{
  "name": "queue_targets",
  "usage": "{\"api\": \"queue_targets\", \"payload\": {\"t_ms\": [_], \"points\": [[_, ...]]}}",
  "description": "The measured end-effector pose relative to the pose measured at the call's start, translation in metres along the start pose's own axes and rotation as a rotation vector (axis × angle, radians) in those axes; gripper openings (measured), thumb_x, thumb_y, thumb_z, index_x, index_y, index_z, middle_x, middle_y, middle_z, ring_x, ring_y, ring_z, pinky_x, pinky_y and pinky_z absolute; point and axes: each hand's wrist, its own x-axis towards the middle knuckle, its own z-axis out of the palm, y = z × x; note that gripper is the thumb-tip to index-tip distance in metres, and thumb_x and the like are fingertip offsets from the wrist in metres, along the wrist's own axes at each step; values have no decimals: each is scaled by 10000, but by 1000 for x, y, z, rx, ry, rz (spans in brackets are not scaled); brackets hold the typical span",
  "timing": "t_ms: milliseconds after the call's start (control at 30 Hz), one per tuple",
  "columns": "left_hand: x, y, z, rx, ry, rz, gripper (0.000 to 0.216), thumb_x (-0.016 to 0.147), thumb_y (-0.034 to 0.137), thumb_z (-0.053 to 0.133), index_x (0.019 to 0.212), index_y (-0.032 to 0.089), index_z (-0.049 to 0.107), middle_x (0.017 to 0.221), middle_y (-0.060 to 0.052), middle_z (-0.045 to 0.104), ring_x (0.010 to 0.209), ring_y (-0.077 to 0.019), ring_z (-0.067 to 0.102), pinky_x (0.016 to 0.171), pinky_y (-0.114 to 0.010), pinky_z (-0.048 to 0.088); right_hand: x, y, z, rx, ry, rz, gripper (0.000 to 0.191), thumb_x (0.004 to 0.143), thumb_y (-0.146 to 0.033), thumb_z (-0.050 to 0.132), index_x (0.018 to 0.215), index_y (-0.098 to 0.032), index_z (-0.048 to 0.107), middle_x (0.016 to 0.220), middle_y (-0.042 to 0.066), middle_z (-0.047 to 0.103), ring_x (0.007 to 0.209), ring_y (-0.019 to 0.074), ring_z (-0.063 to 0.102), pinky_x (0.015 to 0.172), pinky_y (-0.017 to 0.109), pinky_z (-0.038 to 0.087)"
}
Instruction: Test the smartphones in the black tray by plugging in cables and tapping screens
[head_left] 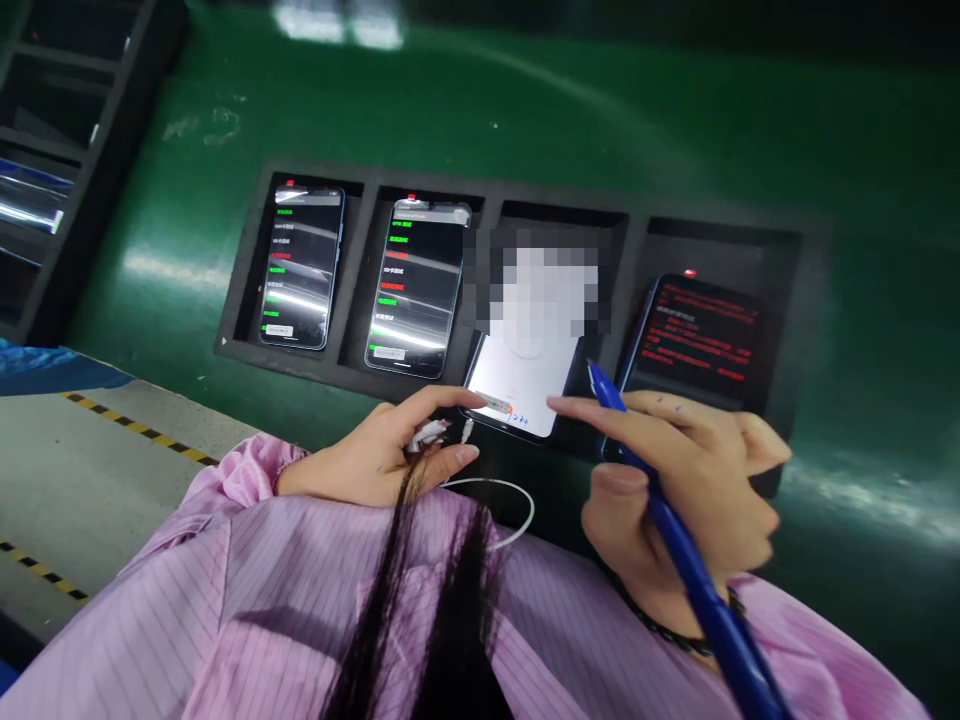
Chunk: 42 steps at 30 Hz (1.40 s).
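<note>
A smartphone (pixel 517 385) with a bright white screen, its upper part blurred out, lies tilted in a compartment of the black tray (pixel 352 375). My left hand (pixel 382 445) is curled at its lower left corner, index fingertip on the sticker by the bottom edge. A white cable (pixel 531 510) with white plugs runs into that hand, between thumb and fingers. My right hand (pixel 682 480) grips a blue pen (pixel 686 550), tip pointing up and away. Its index finger reaches to the phone's lower right. Blue handwriting shows beside the sticker.
Two phones with coloured text lists, a left phone (pixel 300 270) and a middle phone (pixel 416 290), lie in the tray. A phone with red text (pixel 690 340) leans in the right compartment. Another black tray (pixel 90 200) stands at left on the green table (pixel 600 120). Dark hair hangs in front.
</note>
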Motion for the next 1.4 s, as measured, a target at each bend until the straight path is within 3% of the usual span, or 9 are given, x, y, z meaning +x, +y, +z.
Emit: {"api": "queue_targets", "payload": {"t_ms": [100,300,500,767,933,1133,1267,1400], "points": [[1,4,-1,-19,-16,-42,378,996,324,607,1337,184,522,660,83,475,529,-66,411,538,-190,374,15,-6,2,-48,-13,-154,274,1070,-345,411,1065,-212,650,990,18,767,1078,220,671,913,378,355],[0,11,-2,-99,-59,-129,274,983,376,618,1169,192,540,664,75,524,543,-72,455,537,-189,377,20,-5,6,-100,-115,-198,235,1043,-310,441,1144,-223,635,1114,37,755,1246,280,593,1012,440,287],[-3,9,0,-84,-32,-112,236,970,410,625,1030,197,543,665,67,525,551,-73,448,544,-194,370,20,-4,18,-146,-5,-177,225,1036,-293,438,1080,-242,653,812,-3,734,1045,249,664,965,436,247],[1,1,5,-92,26,-23,220,952,385,637,983,188,544,648,82,510,525,-59,411,545,-192,363,13,-5,20,-103,-85,-180,194,992,-269,554,1152,-290,661,1064,31,737,1183,270,565,1001,464,253],[0,-8,7,-40,60,-3,261,955,429,632,1011,181,572,670,65,523,542,-68,404,519,-195,326,12,-8,24,-130,-151,-127,211,1005,-286,533,1164,-286,671,1126,62,720,1219,294,565,1021,508,244],[-1,-8,7,-24,57,-4,284,972,459,610,1006,180,569,665,67,511,551,-69,407,528,-199,313,16,-4,27,-155,76,-14,232,1023,-323,489,1022,-228,701,1015,87,724,1053,279,633,984,529,253],[-2,3,4,-61,31,-24,221,980,390,602,991,175,549,690,60,522,590,-73,424,562,-199,332,17,2,23,-177,70,29,243,1022,-335,484,1015,-216,696,927,84,728,1079,314,621,969,551,223],[-2,1,5,-70,52,-23,243,972,406,612,987,171,555,682,57,516,579,-73,414,551,-200,328,18,4,20,-203,108,32,274,1036,-365,452,1059,-223,685,931,81,733,1055,292,629,937,506,228]]}}
